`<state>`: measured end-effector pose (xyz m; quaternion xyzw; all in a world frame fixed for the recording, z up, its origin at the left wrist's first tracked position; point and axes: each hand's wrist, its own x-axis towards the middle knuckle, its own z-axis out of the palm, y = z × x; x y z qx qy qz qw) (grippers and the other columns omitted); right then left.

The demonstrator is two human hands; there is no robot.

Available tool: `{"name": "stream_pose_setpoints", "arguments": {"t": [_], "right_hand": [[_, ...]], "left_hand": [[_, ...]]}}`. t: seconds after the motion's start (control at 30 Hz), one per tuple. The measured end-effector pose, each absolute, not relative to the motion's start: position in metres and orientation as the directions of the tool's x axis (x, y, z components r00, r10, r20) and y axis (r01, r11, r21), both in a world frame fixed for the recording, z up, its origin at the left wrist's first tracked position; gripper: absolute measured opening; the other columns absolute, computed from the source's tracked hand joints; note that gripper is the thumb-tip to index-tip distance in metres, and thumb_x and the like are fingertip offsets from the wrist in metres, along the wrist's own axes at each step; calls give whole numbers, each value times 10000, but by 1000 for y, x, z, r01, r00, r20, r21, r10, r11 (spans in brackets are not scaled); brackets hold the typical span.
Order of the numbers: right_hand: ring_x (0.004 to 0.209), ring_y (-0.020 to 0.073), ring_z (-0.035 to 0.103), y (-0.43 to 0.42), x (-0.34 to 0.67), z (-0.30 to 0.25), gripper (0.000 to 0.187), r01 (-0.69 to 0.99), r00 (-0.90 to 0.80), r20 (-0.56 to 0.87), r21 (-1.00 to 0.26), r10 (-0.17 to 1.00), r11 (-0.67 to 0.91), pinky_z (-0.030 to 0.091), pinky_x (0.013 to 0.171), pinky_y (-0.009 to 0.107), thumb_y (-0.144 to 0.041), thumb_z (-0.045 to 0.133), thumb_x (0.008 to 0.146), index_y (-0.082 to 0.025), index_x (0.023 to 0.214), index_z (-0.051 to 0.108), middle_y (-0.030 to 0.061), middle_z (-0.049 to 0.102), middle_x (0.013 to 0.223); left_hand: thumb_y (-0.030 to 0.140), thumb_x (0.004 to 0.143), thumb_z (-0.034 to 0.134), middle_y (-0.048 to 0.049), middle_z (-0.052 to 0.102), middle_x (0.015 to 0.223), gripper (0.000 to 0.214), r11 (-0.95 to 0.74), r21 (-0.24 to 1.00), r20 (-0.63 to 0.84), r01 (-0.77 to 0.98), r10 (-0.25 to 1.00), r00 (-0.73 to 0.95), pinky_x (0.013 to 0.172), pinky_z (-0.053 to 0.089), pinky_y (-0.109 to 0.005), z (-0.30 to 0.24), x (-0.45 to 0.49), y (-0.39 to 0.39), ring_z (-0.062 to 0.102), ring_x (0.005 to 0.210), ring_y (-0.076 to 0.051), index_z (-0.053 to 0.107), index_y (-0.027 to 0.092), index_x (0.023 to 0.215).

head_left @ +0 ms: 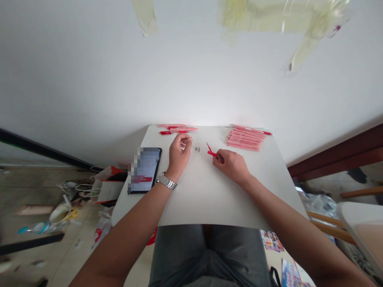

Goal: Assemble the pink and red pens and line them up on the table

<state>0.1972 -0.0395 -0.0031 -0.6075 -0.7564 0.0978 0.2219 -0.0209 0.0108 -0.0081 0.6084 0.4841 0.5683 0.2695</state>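
My right hand (231,162) is closed on a red pen part (212,154), which pokes out from the fingertips to the left. A thin red pen refill (208,146) stands out just behind that part; whether it is held or lies on the table cannot be made out. My left hand (179,153), with a silver watch (166,181) at the wrist, has its thumb and fingers curled together in a pinch. Anything between those fingertips is too small to name. Between the two hands lie a small metal piece (196,148) and a small spring-like piece (199,150).
Several red pens and pink pen parts (176,130) lie at the white table's (206,199) back left. A bundle of pink pens or barrels (247,137) is at the back right. A phone (146,169) rests at the left edge. The wall (191,79) stands directly behind.
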Motion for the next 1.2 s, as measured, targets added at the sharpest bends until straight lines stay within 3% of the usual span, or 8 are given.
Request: {"name": "stream_pose_setpoints", "arguments": {"t": [0.33,0.7,0.93,1.2], "right_hand": [[674,163,518,-39,198,-4,181,871,-177,192,-426,965,245,239,600,301,-309,620,937,-228,784,567,17,676,790],[671,130,517,-43,202,2,243,770,-375,188,-482,908,418,283,618,271,-390,631,997,-216,831,595,-5,643,800],[705,139,580,-42,202,-2,141,757,-418,175,-475,891,448,304,624,257,-362,703,968,-230,977,655,-8,694,850],[785,155,665,-38,204,-10,172,698,-504,228,-461,833,548,385,663,258,-325,653,1019,-256,1171,691,19,732,975]], "left_hand": [[315,980,633,-52,736,968,112,-377,879,423,293,900,-110,813,497,-291,-8,-21,11,690,923,-187,659,209,952],[319,986,614,-54,736,980,109,-360,877,409,317,907,-101,837,518,-318,-9,-20,11,696,934,-197,642,215,965],[326,984,624,-57,742,988,117,-360,879,407,313,908,-100,836,516,-316,-8,-21,12,699,942,-197,646,213,962],[337,986,620,-58,740,983,128,-361,879,406,311,909,-95,836,524,-315,-9,-21,12,698,939,-197,642,214,957]]}}
